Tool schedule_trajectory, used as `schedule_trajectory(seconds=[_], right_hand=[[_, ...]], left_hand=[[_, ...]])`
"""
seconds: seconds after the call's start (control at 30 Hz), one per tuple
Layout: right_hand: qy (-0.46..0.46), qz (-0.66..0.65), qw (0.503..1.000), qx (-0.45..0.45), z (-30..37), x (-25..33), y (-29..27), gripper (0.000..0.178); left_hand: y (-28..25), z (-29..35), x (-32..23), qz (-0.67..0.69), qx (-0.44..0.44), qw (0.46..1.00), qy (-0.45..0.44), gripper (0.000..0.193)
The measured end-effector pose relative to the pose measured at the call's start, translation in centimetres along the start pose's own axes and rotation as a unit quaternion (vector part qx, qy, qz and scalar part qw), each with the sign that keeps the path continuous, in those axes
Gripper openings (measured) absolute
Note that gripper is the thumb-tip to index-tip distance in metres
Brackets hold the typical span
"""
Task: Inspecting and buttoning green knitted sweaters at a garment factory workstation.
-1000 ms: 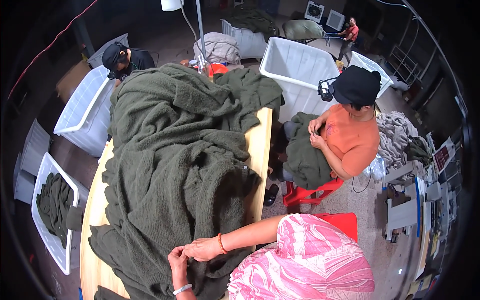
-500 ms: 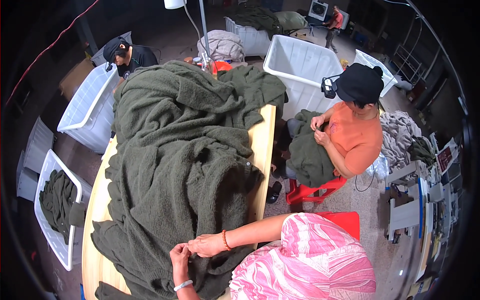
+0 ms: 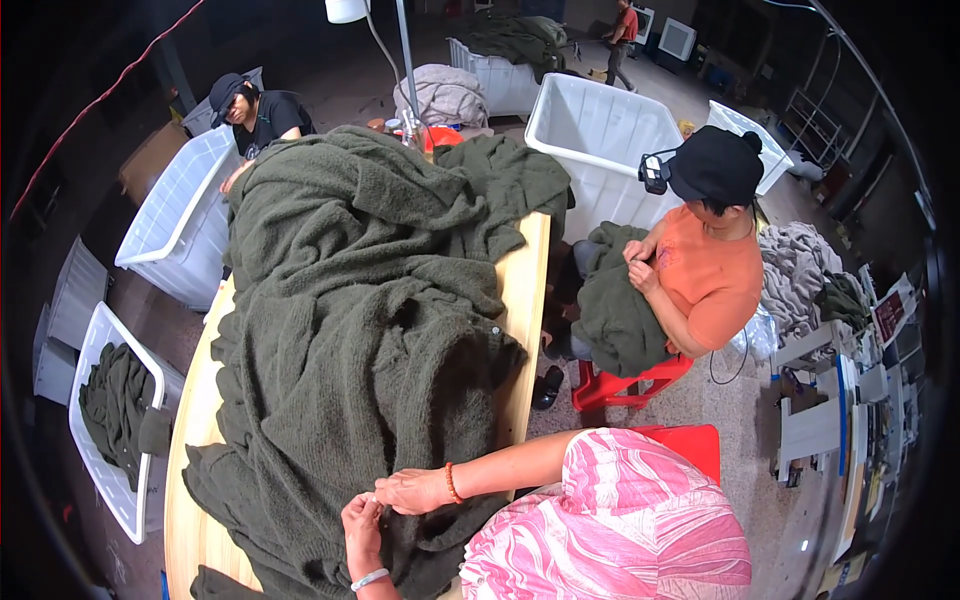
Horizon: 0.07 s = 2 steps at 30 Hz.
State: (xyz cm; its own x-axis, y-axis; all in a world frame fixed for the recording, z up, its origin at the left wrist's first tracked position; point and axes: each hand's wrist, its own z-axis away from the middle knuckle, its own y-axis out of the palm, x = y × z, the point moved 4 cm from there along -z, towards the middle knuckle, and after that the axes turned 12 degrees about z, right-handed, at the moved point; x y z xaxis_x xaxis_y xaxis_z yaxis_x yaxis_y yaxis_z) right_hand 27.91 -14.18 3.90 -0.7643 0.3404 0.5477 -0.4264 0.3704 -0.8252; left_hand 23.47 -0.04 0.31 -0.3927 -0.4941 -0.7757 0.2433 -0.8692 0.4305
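Observation:
A heap of dark green knitted fabric (image 3: 370, 350) spreads over a pale wooden table (image 3: 195, 480). At its near end, my left hand (image 3: 361, 532), with a light bangle at the wrist, has its fingertips pinched together. My right hand (image 3: 412, 492), wearing a beaded bracelet, reaches in from the right, its fingers closed and meeting the left fingertips. Both hands are over the knit. Whatever lies between the fingers is too small to make out. My pink and white patterned sleeve (image 3: 620, 500) fills the lower right.
To the right a co-worker in orange (image 3: 715, 275) sits on a red stool (image 3: 630, 385), handling dark green knit. A co-worker in black (image 3: 275, 115) is beside a white bin (image 3: 180, 205) at the far left. A large white tub (image 3: 600, 130) stands beyond the table; grey fabric (image 3: 800, 270) lies far right.
My hands stay nearly in place, fingers shifting slightly. The co-worker in black has raised and turned their head, an arm now showing. A distant person in orange has moved left.

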Motion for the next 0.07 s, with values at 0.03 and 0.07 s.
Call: schedule_trajectory(seconds=[0.03,0.07], right_hand=[[-0.007,0.017,1.000,-0.011,-0.05,-0.07,0.07,0.014],[-0.010,0.013,1.000,-0.008,-0.09,0.13,0.35,0.014]], left_hand=[[-0.18,0.26,-0.12,0.032,0.020,0.999,-0.021,0.007],[-0.26,0.38,-0.09,0.056,0.026,0.998,-0.021,0.011]])
